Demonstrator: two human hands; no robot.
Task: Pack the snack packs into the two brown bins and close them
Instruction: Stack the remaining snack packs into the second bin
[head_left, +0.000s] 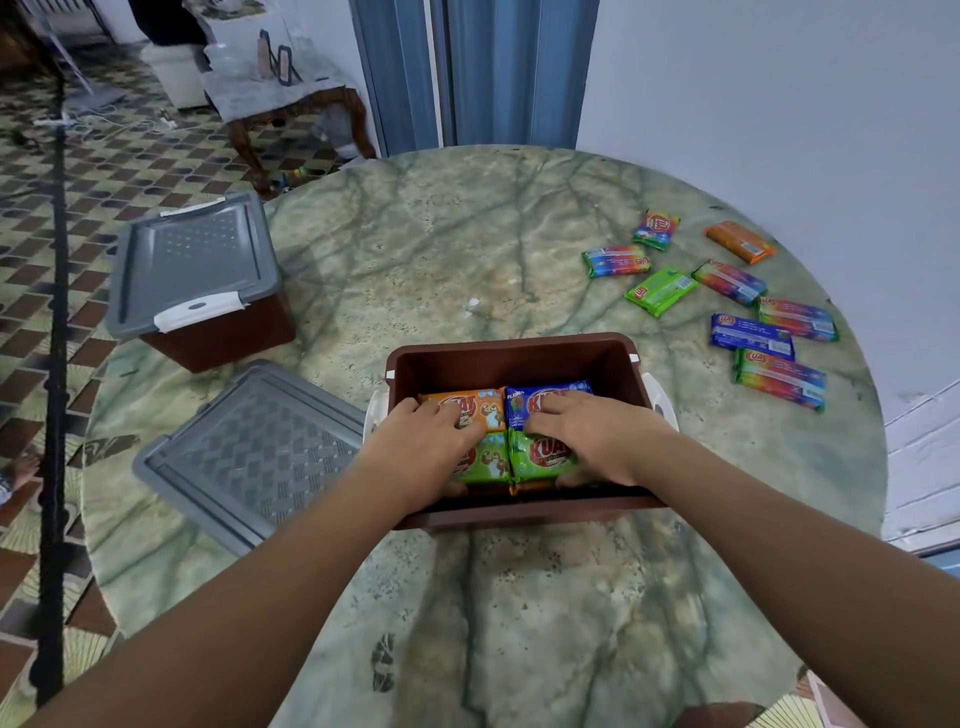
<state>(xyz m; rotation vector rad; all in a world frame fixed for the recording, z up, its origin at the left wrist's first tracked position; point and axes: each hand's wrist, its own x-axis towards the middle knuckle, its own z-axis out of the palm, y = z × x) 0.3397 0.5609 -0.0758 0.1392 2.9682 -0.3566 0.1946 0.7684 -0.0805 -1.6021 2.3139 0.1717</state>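
An open brown bin (511, 353) stands in the middle of the round marble table. Inside lie an orange pack (467, 402), a blue pack (545, 395) and two green packs (543, 457). My left hand (423, 447) reaches into the bin's left half and lies over the left green pack (488, 460), thumb at its near edge. My right hand (597, 439) grips the right green pack, fingers over its top and thumb under its near edge. A second brown bin (218, 338) with its grey lid (192, 260) on sits at the far left.
A loose grey lid (254, 457) lies on the table left of the open bin. Several small colourful snack packs (748, 306) are scattered at the right side of the table. The wall runs close behind them, and a tiled floor lies left.
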